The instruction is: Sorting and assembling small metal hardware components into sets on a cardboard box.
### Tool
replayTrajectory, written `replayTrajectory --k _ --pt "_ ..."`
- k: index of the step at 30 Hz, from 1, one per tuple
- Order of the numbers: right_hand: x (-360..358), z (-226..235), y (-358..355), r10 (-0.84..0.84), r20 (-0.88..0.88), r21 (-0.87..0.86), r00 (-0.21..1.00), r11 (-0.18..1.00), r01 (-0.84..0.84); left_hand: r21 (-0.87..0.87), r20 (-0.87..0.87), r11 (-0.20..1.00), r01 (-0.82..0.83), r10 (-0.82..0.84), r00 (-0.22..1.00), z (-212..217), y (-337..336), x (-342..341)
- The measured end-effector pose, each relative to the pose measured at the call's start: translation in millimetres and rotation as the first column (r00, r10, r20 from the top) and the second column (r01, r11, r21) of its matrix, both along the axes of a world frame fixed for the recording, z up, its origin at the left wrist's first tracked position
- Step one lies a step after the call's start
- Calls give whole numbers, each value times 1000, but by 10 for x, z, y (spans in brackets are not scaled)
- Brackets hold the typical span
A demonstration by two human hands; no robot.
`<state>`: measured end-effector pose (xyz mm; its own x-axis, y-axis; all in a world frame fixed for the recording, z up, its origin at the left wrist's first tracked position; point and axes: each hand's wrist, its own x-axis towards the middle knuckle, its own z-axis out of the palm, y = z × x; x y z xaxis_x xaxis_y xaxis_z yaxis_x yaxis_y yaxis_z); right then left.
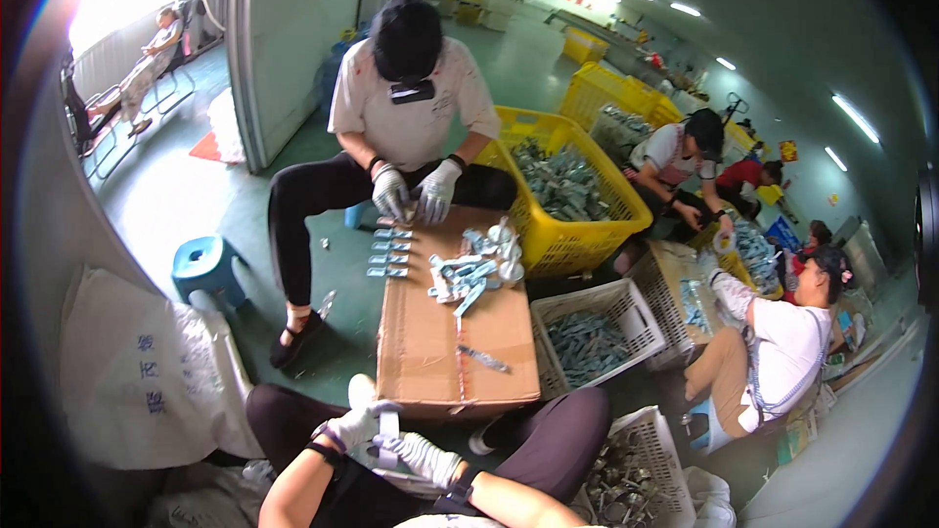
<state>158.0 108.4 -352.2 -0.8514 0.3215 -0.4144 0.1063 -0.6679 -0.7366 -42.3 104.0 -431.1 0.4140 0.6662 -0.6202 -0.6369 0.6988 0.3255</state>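
Note:
Low in the view, over my lap, my left hand [354, 424] in a white glove has its fingers closed around a pale, whitish strip [389, 423]. My right hand [426, 457], in a striped white glove, pinches at the strip's lower end. The strip's exact kind is too small to tell. Just ahead of my knees stands a brown cardboard box [416, 357]. On it lie a loose pile of small pale-blue packets [460, 277], white rolls [507, 252], a row of packets [389, 259] along the left edge, and a single packet [483, 359] nearer me.
Across the box sits a co-worker [416, 88] with gloved hands at its far edge. A yellow crate [587, 235] and a white basket [646, 318] of packets stand right; a basket of metal parts [675, 460] is by my right knee. Left are a blue stool [205, 269] and white sack [147, 372].

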Motion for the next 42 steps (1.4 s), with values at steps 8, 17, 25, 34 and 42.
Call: replayTrajectory --k 8,17,25,34,42 --pt "208 -168 107 -21 -178 -328 984 944 -39 -140 186 981 -132 157 970 132 151 190" --pt "805 -1121 237 -446 427 -133 787 829 543 192 -160 977 -89 121 980 -35 118 204" --pt "662 -1503 198 -224 437 68 871 974 216 297 -455 955 -12 152 878 -278 81 174" --pt "769 -1841 229 -298 325 -19 897 947 321 0 -306 990 -142 135 942 474 111 365" --pt "611 -1589 141 -243 375 91 895 970 226 104 -315 984 -141 167 934 273 11 246"
